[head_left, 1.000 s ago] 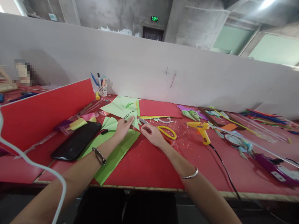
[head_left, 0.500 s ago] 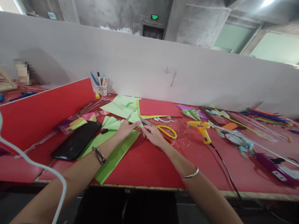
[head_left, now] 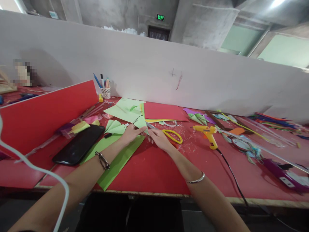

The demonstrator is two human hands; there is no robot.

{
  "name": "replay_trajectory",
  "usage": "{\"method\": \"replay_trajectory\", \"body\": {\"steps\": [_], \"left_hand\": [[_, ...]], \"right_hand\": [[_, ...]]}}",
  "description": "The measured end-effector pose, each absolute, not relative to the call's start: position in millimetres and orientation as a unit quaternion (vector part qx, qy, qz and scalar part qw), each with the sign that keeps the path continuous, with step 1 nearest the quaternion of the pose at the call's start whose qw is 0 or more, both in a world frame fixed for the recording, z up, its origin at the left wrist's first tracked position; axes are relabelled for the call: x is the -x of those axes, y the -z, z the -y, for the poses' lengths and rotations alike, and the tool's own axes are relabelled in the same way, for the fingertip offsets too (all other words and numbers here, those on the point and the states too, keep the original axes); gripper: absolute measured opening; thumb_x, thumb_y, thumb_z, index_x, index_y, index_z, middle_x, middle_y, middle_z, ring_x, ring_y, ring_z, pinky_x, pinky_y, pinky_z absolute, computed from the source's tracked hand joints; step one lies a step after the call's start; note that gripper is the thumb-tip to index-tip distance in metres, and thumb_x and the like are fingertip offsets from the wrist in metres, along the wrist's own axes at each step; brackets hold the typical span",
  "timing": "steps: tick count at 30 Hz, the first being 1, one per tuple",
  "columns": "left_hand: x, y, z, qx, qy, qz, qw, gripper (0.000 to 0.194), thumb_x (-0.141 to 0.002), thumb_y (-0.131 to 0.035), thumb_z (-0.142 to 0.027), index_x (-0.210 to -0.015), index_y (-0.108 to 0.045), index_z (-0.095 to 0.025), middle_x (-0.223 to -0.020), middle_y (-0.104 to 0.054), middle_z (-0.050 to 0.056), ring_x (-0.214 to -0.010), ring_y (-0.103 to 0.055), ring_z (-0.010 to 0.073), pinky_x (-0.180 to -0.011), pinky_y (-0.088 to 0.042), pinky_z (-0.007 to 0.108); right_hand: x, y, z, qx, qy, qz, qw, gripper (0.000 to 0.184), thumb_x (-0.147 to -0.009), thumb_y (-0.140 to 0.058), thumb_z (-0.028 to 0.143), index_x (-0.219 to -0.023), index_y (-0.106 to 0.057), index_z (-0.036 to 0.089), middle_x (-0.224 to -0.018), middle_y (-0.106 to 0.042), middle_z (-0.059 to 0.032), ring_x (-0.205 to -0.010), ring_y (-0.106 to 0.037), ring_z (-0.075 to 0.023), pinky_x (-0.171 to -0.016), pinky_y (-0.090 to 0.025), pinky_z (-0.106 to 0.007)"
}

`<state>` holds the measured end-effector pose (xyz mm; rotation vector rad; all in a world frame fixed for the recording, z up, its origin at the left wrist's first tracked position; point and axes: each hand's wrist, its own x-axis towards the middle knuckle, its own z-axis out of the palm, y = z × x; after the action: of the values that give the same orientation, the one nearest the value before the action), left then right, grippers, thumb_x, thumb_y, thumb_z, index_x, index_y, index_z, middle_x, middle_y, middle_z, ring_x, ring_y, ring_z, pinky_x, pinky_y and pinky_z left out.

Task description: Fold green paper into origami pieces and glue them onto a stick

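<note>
My left hand (head_left: 130,133) is closed on a small piece of pale green paper (head_left: 140,121) with black lines drawn on it. My right hand (head_left: 158,138) pinches at the right edge of that same paper, its fingertips close to the left thumb. Just behind the right hand are scissors with yellow handles (head_left: 173,136), one blade showing between the hand and the red sheets. Folded pale green paper (head_left: 115,127) and a black-and-white marker (head_left: 107,135) lie to the left. Under my left forearm is a brighter green sheet (head_left: 120,164).
A black phone (head_left: 78,145) lies on the left near an upright red board (head_left: 53,112). Red sheets (head_left: 164,112) are stacked at the back, with a pen cup (head_left: 105,93) to their left. On the right lie a yellow glue gun (head_left: 209,135) and its cord, among craft scraps.
My right fingers have shifted slightly up along the paper's right edge. The paper has tilted a little, and the left hand stays nearly in place.
</note>
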<state>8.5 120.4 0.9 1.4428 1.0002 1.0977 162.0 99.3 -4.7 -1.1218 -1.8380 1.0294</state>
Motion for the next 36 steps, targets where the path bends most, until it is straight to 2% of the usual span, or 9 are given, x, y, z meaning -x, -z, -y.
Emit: {"method": "replay_trajectory", "body": {"steps": [7,18,24,28,31,34,36], "left_hand": [[-8,4,-124,-0.608,-0.451,-0.404,0.513,0.028,-0.063,-0.066,-0.038,-0.061,-0.059,-0.011,-0.052,-0.057,-0.001,-0.051,-0.05,0.009,-0.053,-0.042,0.02],[-9,0,-120,-0.588,-0.462,-0.43,0.506,0.03,-0.061,-0.066,-0.039,-0.063,-0.061,-0.01,-0.056,-0.061,0.003,-0.054,-0.055,0.0123,-0.056,-0.044,0.023],[-5,6,-129,-0.558,-0.493,-0.467,0.476,0.034,-0.065,-0.062,-0.044,-0.058,-0.059,-0.01,-0.052,-0.057,0.002,-0.05,-0.052,0.0109,-0.051,-0.042,0.022],[-3,10,-132,-0.56,-0.502,-0.467,0.464,0.034,-0.066,-0.06,-0.044,-0.061,-0.06,-0.011,-0.052,-0.055,0.001,-0.049,-0.049,0.0102,-0.05,-0.04,0.022],[-4,11,-132,-0.573,-0.496,-0.46,0.463,0.03,-0.068,-0.059,-0.042,-0.071,-0.063,-0.012,-0.057,-0.057,0.001,-0.049,-0.047,0.009,-0.049,-0.039,0.021],[-6,9,-129,-0.585,-0.485,-0.454,0.465,0.029,-0.069,-0.058,-0.04,-0.081,-0.064,-0.015,-0.071,-0.061,0.002,-0.057,-0.051,0.0101,-0.053,-0.041,0.021],[-8,7,-127,-0.595,-0.474,-0.454,0.463,0.03,-0.07,-0.055,-0.043,-0.078,-0.064,-0.015,-0.073,-0.062,0.003,-0.061,-0.053,0.0115,-0.055,-0.042,0.022]], "right_hand": [[-164,5,-100,0.421,-0.384,0.739,0.36,0.031,-0.083,-0.04,0.037,-0.06,-0.048,0.018,-0.051,-0.049,0.003,-0.045,-0.044,-0.0072,-0.045,-0.034,-0.019],[-165,2,-98,0.426,-0.401,0.737,0.338,0.024,-0.079,-0.041,0.028,-0.058,-0.046,0.017,-0.052,-0.049,0.004,-0.044,-0.042,-0.0062,-0.044,-0.033,-0.018],[-166,2,-97,0.411,-0.43,0.734,0.329,0.015,-0.077,-0.042,0.022,-0.071,-0.055,0.017,-0.053,-0.049,0.0047,-0.045,-0.043,-0.006,-0.045,-0.034,-0.018],[-165,3,-101,0.427,-0.449,0.69,0.375,0.019,-0.082,-0.036,0.025,-0.07,-0.049,0.017,-0.053,-0.05,0.0049,-0.042,-0.042,-0.0053,-0.043,-0.033,-0.017],[-164,6,-105,0.426,-0.454,0.667,0.41,0.022,-0.084,-0.033,0.029,-0.07,-0.045,0.018,-0.052,-0.05,0.005,-0.04,-0.043,-0.0053,-0.043,-0.034,-0.018],[-164,9,-107,0.423,-0.453,0.658,0.427,0.018,-0.082,-0.039,0.03,-0.071,-0.046,0.017,-0.052,-0.053,0.0046,-0.038,-0.043,-0.0052,-0.041,-0.033,-0.018],[-164,11,-108,0.419,-0.45,0.658,0.434,0.015,-0.079,-0.044,0.028,-0.07,-0.046,0.017,-0.052,-0.054,0.0046,-0.037,-0.043,-0.0052,-0.041,-0.033,-0.018]]}}
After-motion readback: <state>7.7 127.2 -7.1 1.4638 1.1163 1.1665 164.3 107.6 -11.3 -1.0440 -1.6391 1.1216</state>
